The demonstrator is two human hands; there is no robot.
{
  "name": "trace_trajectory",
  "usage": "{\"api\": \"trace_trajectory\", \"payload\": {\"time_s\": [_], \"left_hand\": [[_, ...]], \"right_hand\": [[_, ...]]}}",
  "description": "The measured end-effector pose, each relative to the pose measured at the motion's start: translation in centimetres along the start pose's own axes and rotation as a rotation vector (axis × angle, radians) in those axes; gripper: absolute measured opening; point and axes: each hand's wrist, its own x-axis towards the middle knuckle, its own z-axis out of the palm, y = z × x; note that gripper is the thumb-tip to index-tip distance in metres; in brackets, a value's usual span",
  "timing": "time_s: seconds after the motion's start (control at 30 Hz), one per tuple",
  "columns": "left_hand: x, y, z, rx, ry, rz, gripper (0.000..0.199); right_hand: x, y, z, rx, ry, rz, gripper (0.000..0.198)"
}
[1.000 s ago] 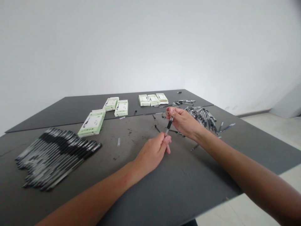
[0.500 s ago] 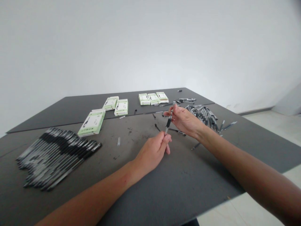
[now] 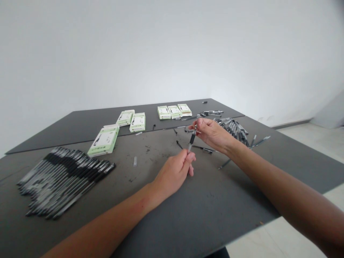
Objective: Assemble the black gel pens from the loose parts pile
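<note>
My left hand [image 3: 177,166] is wrapped round the lower barrel of a pen [image 3: 192,138] with a black grip section and a clear body. The pen stands tilted upward above the table. At its upper end, the thumb and fingers of my right hand [image 3: 208,132] pinch the tip; the small part between them is mostly hidden. Just beyond my hands, a dark pen [image 3: 202,148] lies on the table. To the right, partly behind my right hand, is a loose heap of pens [image 3: 236,132].
A neat row of pens [image 3: 64,179] lies at the left. Green-and-white boxes [image 3: 103,140] stand behind it, and more boxes [image 3: 175,111] sit farther back. A clear cap-like piece [image 3: 135,161] rests on the dark table [image 3: 215,211]. The right table edge drops to a pale floor.
Both hands keep hold of the pen, almost in the same place. My right fingers sit slightly closer over the pen's tip. The whole view has shifted a little.
</note>
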Motion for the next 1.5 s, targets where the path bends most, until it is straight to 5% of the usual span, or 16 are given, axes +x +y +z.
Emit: {"api": "trace_trajectory", "payload": {"time_s": [0.93,1.3,1.5], "left_hand": [[0.0,-0.2,0.0,0.009,0.003,-0.014,0.040],[-0.1,0.0,0.0,0.000,0.000,-0.001,0.038],[0.0,0.1,-0.1,0.007,0.001,0.005,0.036]], "right_hand": [[0.0,-0.1,-0.8,-0.060,-0.054,-0.018,0.046],[-0.2,-1.6,-2.0,-0.483,-0.062,-0.114,0.042],[-0.7,-1.6,-0.2,-0.455,-0.038,-0.162,0.050]]}}
